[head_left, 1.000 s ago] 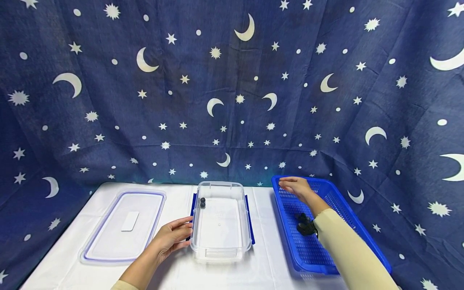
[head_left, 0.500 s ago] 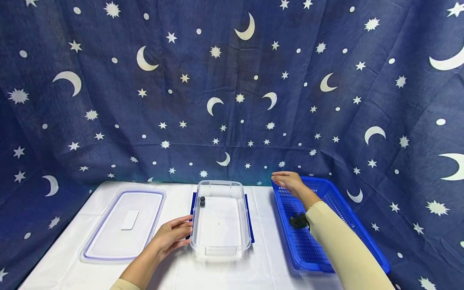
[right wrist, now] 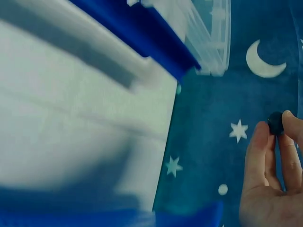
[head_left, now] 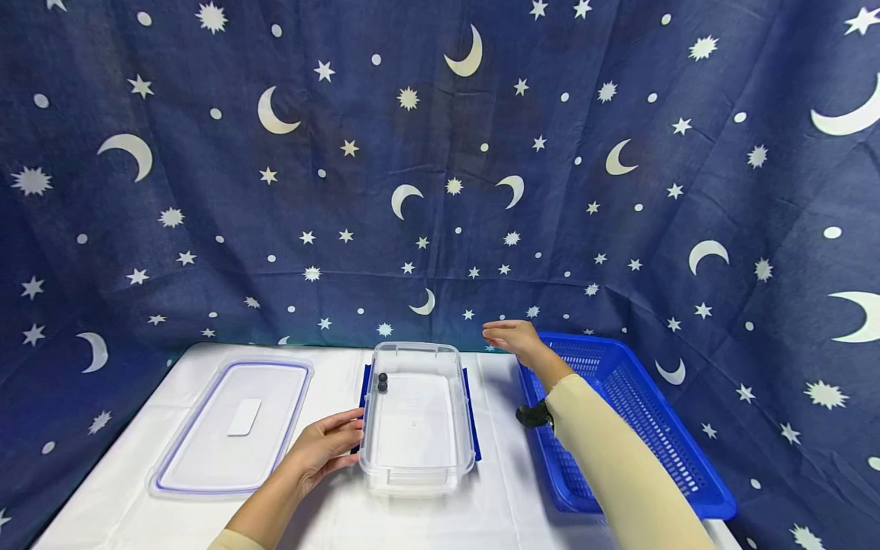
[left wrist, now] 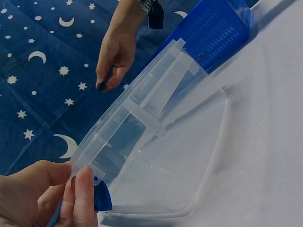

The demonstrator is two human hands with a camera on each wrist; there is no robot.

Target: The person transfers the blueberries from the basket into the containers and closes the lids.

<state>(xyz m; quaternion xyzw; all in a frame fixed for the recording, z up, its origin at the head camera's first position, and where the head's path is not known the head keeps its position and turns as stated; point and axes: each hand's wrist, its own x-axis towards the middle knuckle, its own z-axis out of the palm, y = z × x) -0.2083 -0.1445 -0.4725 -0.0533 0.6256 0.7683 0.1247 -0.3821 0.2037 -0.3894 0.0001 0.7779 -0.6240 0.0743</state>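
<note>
A clear plastic container (head_left: pixel 419 435) stands mid-table with two small dark balls (head_left: pixel 383 382) in its far left corner. My left hand (head_left: pixel 323 447) pinches its left rim between thumb and fingers (left wrist: pixel 80 198), beside a blue latch (left wrist: pixel 102 198). My right hand (head_left: pixel 512 336) hovers between the container's far right corner and the blue basket (head_left: pixel 619 412). It pinches one small dark ball (right wrist: pixel 275 123) at its fingertips, and the ball (left wrist: pixel 102 86) also shows in the left wrist view.
The container's clear lid (head_left: pixel 230 424) lies flat at the left on the white tablecloth. A dark blue moon-and-star cloth (head_left: pixel 440 191) hangs behind and around the table. The basket runs along the table's right edge.
My right hand has moved left, from over the basket's far end to beyond its left rim, towards the container. The left hand and the container have stayed put.
</note>
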